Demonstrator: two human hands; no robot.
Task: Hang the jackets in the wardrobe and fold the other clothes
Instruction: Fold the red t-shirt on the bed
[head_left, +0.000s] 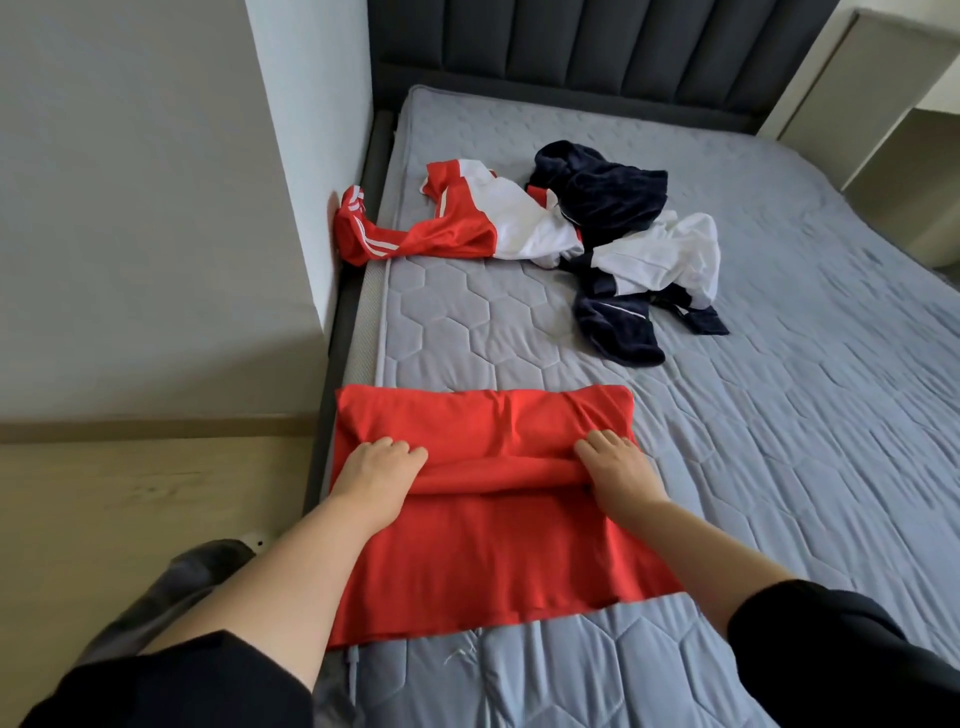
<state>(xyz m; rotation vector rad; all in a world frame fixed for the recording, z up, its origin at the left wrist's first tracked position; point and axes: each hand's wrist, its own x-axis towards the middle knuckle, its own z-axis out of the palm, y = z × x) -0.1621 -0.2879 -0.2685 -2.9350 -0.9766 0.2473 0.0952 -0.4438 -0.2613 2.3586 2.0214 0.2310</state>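
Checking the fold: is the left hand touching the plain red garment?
Touching. Head view shows the left hand gripping the plain red fabric garment, fingers curled at its fold.

A plain red garment (498, 545) lies flat across the near left side of the bed (779, 415), its far part doubled into a thick fold. Farther up, a crumpled red-and-white jacket (467, 228), one striped sleeve over the bed's left edge, touches a rumpled navy-and-white jacket (623, 208).

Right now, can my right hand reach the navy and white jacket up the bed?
Probably, with a lean: only bare mattress lies between the right hand and the navy and white jacket. That hand grips the red garment, so it must let go first.
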